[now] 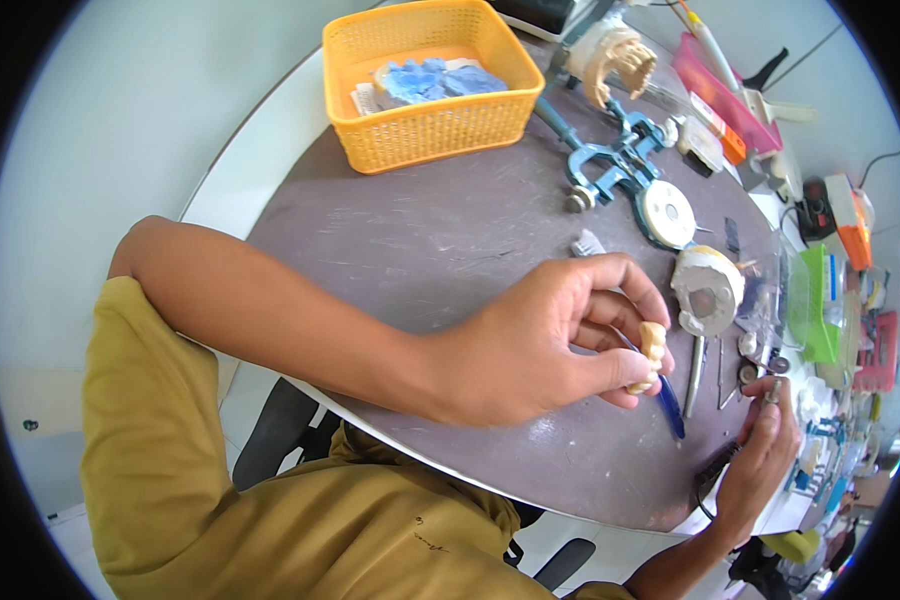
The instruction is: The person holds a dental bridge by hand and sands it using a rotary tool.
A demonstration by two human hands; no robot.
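My left hand [550,345] reaches across the table with its thumb and fingers pinching a tooth-coloured dental bridge [651,352], a short row of joined teeth. Lower right, my right hand [760,455] is closed around a slim handpiece [773,393]; its metal nose shows at the fingertips, while most of its body is hidden. The two hands are apart. Beneath the left fingers lies a blue pen-like tool [671,408], partly covered. Close by are a silver rod-shaped tool [695,375] and a plaster dental cast [708,292].
A yellow basket [435,140] with blue moulded pieces stands at the far left of the dark table [370,215]. A blue-green articulator [610,165] carrying a cream tooth model [615,62] is behind the hands. Pink, green [823,305] and red trays line the right side.
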